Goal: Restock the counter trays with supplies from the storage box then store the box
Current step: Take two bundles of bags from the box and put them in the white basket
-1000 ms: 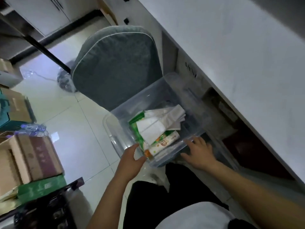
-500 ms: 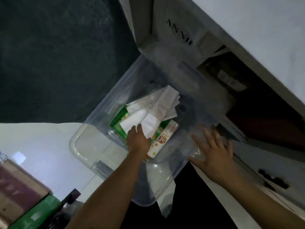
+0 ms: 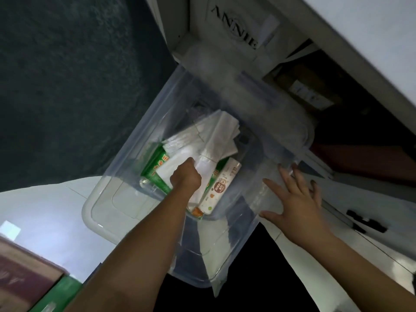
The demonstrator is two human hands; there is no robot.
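A clear plastic storage box (image 3: 144, 131) sits on the floor beside the counter. Inside lie a green-and-white pack (image 3: 157, 165), a bundle of white napkins or bags (image 3: 220, 136) and a white tube-shaped pack with orange print (image 3: 221, 188). My left hand (image 3: 185, 176) reaches down into the box and closes on the white bundle lying over the green pack. My right hand (image 3: 295, 199) rests flat, fingers spread, against the box's right rim. The box's clear lid (image 3: 108, 206) lies under or beside it at the left.
A dark grey cushioned chair (image 3: 78, 86) fills the upper left. The white counter front with "ANNIE" lettering (image 3: 236, 25) and a dark open shelf (image 3: 360, 136) stand to the right. Cardboard and green boxes (image 3: 33, 287) sit at lower left.
The view has closed in on the box. My left hand went from the near rim down into the box onto the white bundle. My right hand slid along the right rim.
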